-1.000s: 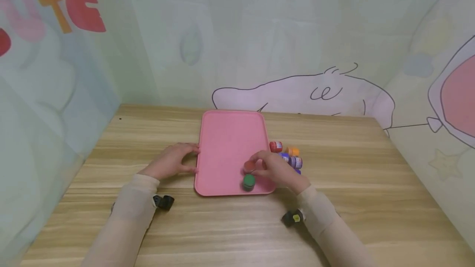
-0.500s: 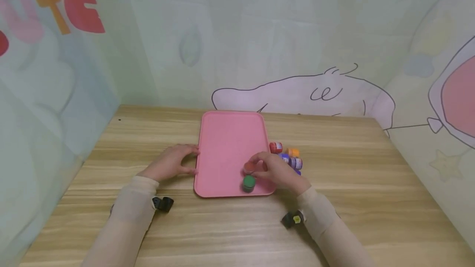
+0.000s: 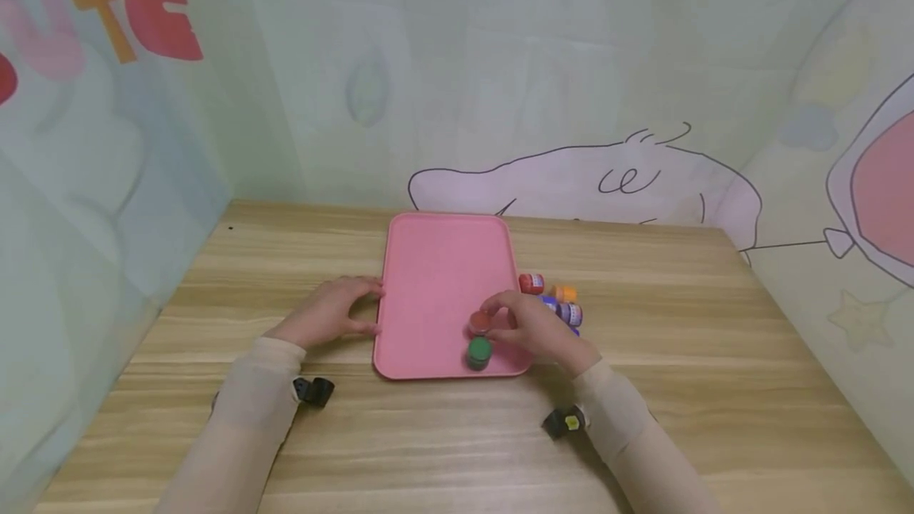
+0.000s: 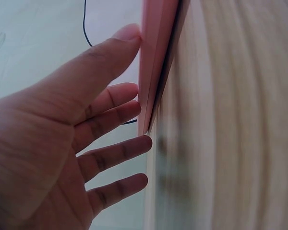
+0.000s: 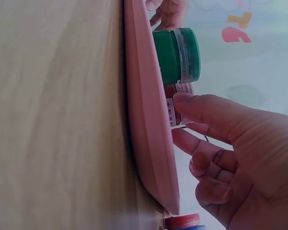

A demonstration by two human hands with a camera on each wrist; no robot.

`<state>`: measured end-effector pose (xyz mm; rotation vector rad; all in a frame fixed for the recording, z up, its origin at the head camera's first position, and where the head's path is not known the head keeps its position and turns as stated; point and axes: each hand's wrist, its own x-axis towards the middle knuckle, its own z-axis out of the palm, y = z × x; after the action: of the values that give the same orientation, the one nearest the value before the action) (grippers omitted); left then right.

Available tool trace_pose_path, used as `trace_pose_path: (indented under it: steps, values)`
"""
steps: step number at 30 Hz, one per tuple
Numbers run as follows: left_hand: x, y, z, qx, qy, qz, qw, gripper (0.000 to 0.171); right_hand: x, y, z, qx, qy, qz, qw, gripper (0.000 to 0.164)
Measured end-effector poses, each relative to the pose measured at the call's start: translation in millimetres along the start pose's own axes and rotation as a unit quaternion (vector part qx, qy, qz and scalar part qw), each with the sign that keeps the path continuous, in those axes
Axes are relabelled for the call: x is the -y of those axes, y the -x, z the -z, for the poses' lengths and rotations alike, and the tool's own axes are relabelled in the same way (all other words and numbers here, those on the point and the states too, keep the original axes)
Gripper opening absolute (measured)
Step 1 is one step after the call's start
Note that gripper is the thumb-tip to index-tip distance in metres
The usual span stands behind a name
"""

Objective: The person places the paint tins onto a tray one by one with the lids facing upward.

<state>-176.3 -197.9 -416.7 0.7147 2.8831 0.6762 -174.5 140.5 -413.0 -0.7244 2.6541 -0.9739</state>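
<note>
A pink tray (image 3: pixel 446 260) lies on the wooden table. Near its front right corner my right hand (image 3: pixel 535 329) holds a small reddish-brown paint jar (image 3: pixel 479 323) between thumb and fingers. The jar stands upright on the tray, just behind a green paint jar (image 3: pixel 479 353). In the right wrist view my thumb lies against the brown jar (image 5: pixel 171 111), and the remaining fingers are loosely bent. On the opposite side, my left hand (image 3: pixel 330 310) touches the tray's left rim with the thumb and fingertips. Its fingers look extended and spread in the left wrist view.
Beside the tray's right edge lie several more paint jars: a red jar (image 3: pixel 531 284), an orange jar (image 3: pixel 565 293), a purple jar (image 3: pixel 570 313) and blue ones partly hidden by my right hand. A printed cloth (image 3: pixel 457 86) hangs behind the table (image 3: pixel 400 443).
</note>
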Motion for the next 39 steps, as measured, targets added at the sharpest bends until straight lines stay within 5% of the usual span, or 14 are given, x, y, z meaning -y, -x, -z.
trace_pose_path:
  steps: [24, 39]
  values:
    - [-0.7, 0.7, 0.0, -0.007, -0.002, -0.007, 0.9999, 0.062, 7.7, 8.8, 23.1, -0.031, 0.08, 0.01, 0.996, 0.029]
    - [-0.5, 0.9, -0.2, -0.007, 0.008, -0.002, 0.9999, 0.062, 4.0, 12.7, 34.7, -0.031, 0.074, 0.006, 0.997, 0.025]
